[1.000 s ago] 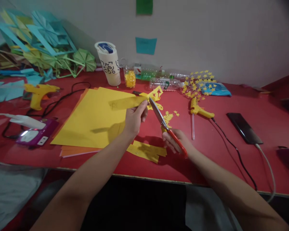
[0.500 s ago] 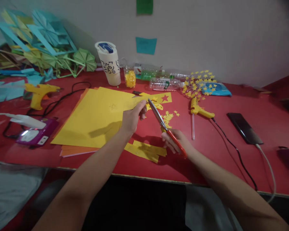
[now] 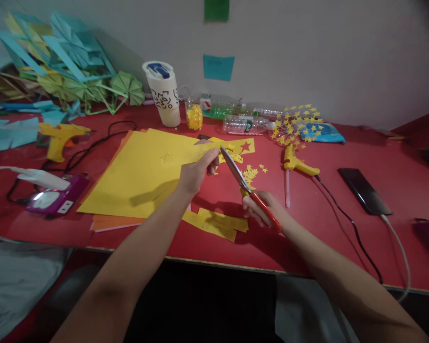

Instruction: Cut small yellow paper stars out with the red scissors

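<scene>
My right hand [image 3: 259,207] is wrapped around a pair of scissors [image 3: 236,171] with red handles, its blades pointing up and to the left. A bit of yellow shows beside the right fingers. Close to the blade tips, my left hand [image 3: 198,169] is closed in a pinch; whatever it holds is too small or hidden to make out. Under and beside the left hand lies a large yellow paper sheet [image 3: 143,166] with a drawn star. Small cut yellow stars [image 3: 250,174] are piled behind the scissors. Yellow paper strips [image 3: 218,224] lie near the table edge.
A glue gun [image 3: 300,164] and a phone [image 3: 364,190] with cables lie right. Another glue gun [image 3: 59,138] and a purple power strip [image 3: 57,195] are left. At the back stand a white tumbler [image 3: 162,97], a jar of yellow pieces [image 3: 194,116] and plastic bottles [image 3: 246,125].
The view has shifted slightly. Both hands and the scissors keep almost the same position, with the right hand and handles a touch farther right.
</scene>
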The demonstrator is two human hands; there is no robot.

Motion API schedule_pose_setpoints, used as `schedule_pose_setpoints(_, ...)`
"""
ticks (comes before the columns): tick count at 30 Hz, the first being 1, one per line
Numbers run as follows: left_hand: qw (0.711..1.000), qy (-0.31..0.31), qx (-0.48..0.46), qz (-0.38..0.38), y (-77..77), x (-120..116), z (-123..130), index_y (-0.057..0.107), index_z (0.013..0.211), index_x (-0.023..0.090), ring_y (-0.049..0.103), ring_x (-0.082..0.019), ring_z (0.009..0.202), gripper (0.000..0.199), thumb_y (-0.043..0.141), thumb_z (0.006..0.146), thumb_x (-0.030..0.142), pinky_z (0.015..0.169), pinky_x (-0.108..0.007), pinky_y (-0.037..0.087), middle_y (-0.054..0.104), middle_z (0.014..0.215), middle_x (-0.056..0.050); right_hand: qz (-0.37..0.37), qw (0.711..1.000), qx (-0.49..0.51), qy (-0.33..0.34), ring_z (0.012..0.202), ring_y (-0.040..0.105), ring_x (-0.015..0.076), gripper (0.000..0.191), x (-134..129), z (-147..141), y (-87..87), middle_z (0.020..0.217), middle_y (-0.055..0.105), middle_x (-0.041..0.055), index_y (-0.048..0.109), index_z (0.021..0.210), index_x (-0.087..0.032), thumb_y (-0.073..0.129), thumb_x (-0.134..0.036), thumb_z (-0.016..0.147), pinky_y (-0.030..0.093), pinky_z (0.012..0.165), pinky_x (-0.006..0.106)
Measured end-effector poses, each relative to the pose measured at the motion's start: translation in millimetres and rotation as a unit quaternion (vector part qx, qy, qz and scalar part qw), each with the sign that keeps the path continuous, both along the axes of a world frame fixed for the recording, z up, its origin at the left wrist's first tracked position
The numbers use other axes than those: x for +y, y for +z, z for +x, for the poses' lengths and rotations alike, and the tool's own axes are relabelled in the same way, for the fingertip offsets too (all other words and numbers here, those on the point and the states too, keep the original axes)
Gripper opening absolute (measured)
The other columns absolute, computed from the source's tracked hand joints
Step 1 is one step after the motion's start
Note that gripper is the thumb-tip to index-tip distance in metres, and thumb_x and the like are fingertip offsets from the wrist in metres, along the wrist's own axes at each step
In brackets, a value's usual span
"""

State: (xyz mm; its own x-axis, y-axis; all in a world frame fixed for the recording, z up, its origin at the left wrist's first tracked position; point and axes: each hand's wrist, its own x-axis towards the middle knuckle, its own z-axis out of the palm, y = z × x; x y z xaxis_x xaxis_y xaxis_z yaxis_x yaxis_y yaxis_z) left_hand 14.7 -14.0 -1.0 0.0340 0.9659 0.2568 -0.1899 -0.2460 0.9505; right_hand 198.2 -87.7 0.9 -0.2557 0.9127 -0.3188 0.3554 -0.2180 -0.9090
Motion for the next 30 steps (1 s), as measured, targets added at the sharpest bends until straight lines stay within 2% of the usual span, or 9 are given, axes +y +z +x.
schedule_pose_setpoints(6, 0.999, -0.013, -0.012, -0.04, 0.7, 1.1, -0.4, 0.056, 0.057, 0.017, 0.045, -0.004, 0.043, 0.027, 0.058, 0.077, 0.035, 0.043, -0.019, 0.039, 0.054, 0.054, 0.003, 0.008, 1.0, 0.002, 0.02, 0.031, 0.038, 0.0057, 0.047, 0.4, 1.8, 0.4, 0.04, 0.044, -0.0066, 0.043, 0.06, -0.021, 0.061, -0.063, 0.068, 0.032, 0.034, 0.022)
schedule_pose_setpoints(15, 0.999, -0.02, -0.028, -0.017, -0.1, 1.9, -0.7, 0.057, 0.057, 0.016, 0.044, -0.004, 0.042, 0.022, 0.056, 0.076, 0.029, 0.039, -0.019, 0.035, 0.054, 0.052, 0.003, 0.027, 0.999, 0.011, 0.039, 0.03, 0.037, 0.0061, 0.052, 0.5, 3.6, -3.0, 0.039, 0.04, -0.0078, 0.045, 0.062, -0.021, 0.057, -0.07, 0.068, 0.041, 0.04, 0.026)
schedule_pose_setpoints(21, 0.999, -0.013, -0.029, -0.024, -1.8, 2.3, -1.4, 0.06, 0.062, 0.016, 0.046, -0.004, 0.043, 0.018, 0.057, 0.075, 0.026, 0.04, -0.019, 0.037, 0.054, 0.053, 0.003, 0.025, 0.998, 0.03, 0.042, 0.029, 0.038, 0.0054, 0.051, 0.8, 5.0, -2.5, 0.038, 0.038, -0.01, 0.048, 0.062, -0.02, 0.058, -0.069, 0.069, 0.052, 0.053, 0.03)
schedule_pose_setpoints(30, 0.999, -0.02, -0.002, -0.027, 1.4, 1.8, -2.9, 0.057, 0.054, 0.016, 0.046, -0.005, 0.043, 0.025, 0.057, 0.076, 0.028, 0.041, -0.018, 0.037, 0.052, 0.048, 0.003, 0.023, 0.999, 0.005, 0.037, 0.03, 0.042, 0.0071, 0.046, 2.6, 9.3, -7.0, 0.038, 0.042, -0.0074, 0.05, 0.061, -0.02, 0.056, -0.062, 0.077, 0.042, 0.038, 0.022)
